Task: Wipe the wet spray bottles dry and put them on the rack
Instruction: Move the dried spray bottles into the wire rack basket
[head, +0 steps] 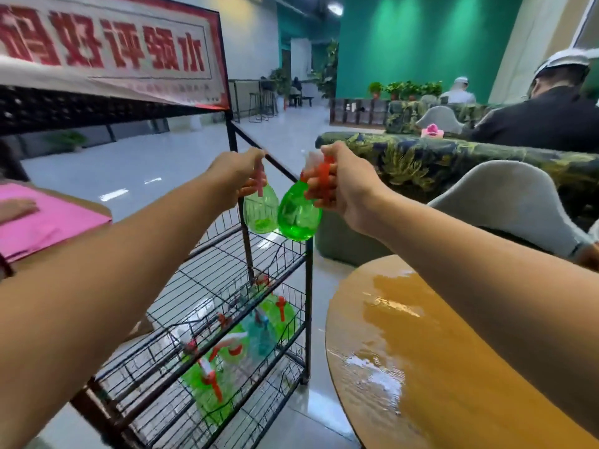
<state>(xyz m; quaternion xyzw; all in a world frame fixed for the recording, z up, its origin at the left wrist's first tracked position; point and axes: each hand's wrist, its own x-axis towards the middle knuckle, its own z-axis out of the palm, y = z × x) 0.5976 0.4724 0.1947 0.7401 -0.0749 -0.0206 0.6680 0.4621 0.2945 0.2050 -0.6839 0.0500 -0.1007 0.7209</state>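
Observation:
My left hand (238, 176) grips the red trigger head of a pale green spray bottle (260, 210), which hangs beside the upright post of the black wire rack (308, 286). My right hand (343, 183) grips the red and white head of a brighter green spray bottle (298, 212), tilted, its body touching the other bottle. Both bottles hang above the rack's upper shelf at its right end. Several green and teal spray bottles (269, 322) lie on the lower shelves.
A round wooden table (405, 351) with a wet sheen stands at the lower right. A pink cloth (45, 222) lies at the left under another person's hand. Grey chairs (505, 202), a leaf-patterned sofa and seated people are to the right. A red-lettered banner tops the rack.

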